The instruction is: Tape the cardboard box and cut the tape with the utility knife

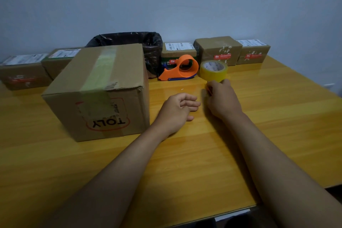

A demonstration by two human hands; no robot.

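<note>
While curled, right fingers touching tape roll

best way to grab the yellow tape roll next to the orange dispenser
Grip the yellow tape roll across its outer band from above. It lies flat with its hole up, the right hand is at its near side, and the orange dispenser crowds its left.

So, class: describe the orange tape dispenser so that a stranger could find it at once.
Start at the big cardboard box on the wooden table. Right of it, before the black-lined bin, lies the tape dispenser. It alone is orange, ring-shaped, beside the yellow tape roll.
</note>
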